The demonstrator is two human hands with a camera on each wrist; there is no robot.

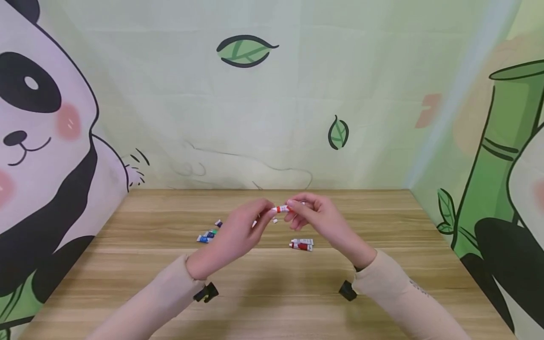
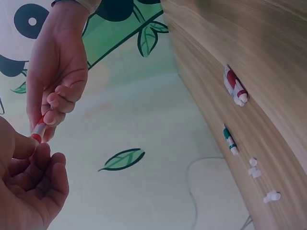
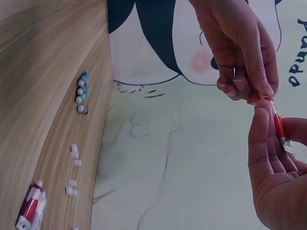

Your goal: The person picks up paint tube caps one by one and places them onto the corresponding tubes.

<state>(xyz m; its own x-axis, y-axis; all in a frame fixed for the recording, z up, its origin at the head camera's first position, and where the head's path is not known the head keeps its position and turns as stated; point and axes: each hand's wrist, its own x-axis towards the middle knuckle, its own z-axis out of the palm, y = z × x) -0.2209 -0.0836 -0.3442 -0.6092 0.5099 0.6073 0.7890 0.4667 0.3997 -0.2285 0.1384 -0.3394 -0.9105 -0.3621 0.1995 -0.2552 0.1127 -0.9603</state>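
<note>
A small paint tube with a white and orange-red body (image 1: pixel 280 208) is held level between both hands above the table. My left hand (image 1: pixel 244 224) pinches its front end between thumb and fingertips, hiding the tip. At the other end, my right hand (image 1: pixel 318 212) grips the tube; the flat crimped tail (image 3: pixel 287 146) sticks out past the thumb in the right wrist view. Below the hands lie a dark red paint tube (image 1: pixel 302 246) and a white paint tube (image 1: pixel 303 241), side by side. A green paint tube (image 2: pixel 230 140) shows in the left wrist view.
Several blue and green tubes (image 3: pixel 81 88) lie in a row left on the wooden table (image 1: pixel 272 293). Small white cap-like pieces (image 3: pixel 73 149) are scattered towards the back. A printed cloth backdrop (image 1: pixel 276 104) stands behind the table.
</note>
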